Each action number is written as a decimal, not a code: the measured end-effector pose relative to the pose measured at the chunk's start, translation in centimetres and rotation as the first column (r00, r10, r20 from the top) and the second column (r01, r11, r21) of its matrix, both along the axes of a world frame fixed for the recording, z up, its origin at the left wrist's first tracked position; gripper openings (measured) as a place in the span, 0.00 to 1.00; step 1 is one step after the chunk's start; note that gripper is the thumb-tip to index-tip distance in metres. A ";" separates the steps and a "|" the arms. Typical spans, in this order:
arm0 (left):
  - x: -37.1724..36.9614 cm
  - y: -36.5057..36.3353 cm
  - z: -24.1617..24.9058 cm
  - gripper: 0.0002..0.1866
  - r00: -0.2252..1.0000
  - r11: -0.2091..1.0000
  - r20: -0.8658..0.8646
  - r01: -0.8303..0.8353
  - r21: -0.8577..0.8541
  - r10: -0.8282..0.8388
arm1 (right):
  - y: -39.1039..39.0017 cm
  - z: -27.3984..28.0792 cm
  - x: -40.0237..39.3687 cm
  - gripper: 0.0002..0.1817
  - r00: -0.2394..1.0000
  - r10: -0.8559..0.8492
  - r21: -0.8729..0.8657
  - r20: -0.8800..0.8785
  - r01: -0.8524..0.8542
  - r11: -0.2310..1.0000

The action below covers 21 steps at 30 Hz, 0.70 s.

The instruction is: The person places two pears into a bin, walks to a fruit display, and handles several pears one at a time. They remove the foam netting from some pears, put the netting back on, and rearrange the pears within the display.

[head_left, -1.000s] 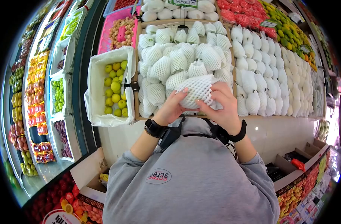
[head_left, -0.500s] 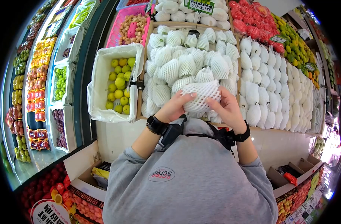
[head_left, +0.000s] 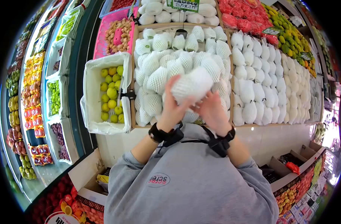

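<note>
A fruit in a white foam net sleeve (head_left: 192,86) is held up over the display, blurred by motion. My left hand (head_left: 172,111) is closed round its left side, the thumb and fingers against the foam. At the lower right end of the sleeve is my right hand (head_left: 215,114), palm turned inward, its fingertips smeared by motion. Beneath both hands, a wooden-edged bin holds several more foam-sleeved fruits (head_left: 154,101), piled in layers. A black strap with a small device sits on each wrist.
To the left stands a white lined crate (head_left: 87,93) of yellow-green fruits (head_left: 111,93), with a pink basket (head_left: 101,42) behind it. Rows of white-wrapped fruit (head_left: 258,91) fill the right side. A green price sign (head_left: 183,4) stands at the back. Low cardboard compartments (head_left: 286,175) flank my body.
The sleeved fruit has tilted and shifted slightly left, now blurred. My right hand has slid from its right side to its lower end. The view has turned a little to the right.
</note>
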State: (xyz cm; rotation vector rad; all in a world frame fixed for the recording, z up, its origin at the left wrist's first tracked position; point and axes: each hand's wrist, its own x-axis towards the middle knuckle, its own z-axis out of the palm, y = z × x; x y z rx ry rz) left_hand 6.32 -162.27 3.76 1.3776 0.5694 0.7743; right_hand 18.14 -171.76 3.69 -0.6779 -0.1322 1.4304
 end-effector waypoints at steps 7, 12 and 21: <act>2.7 5.4 0.3 0.39 0.810 0.634 -0.537 0.547 0.546 -0.237 | 1.7 -2.5 8.0 0.16 0.970 -0.235 -0.240 0.068 0.244 0.940; 6.8 17.5 2.8 0.18 0.784 0.628 -0.607 0.538 0.563 -0.128 | 6.3 -1.9 18.8 0.21 0.853 -0.156 -0.208 0.499 0.292 0.934; 25.7 23.8 -15.5 0.18 0.562 0.137 -0.824 0.824 0.550 -0.069 | 19.4 -13.1 26.5 0.32 0.409 0.384 -0.528 0.828 0.336 0.780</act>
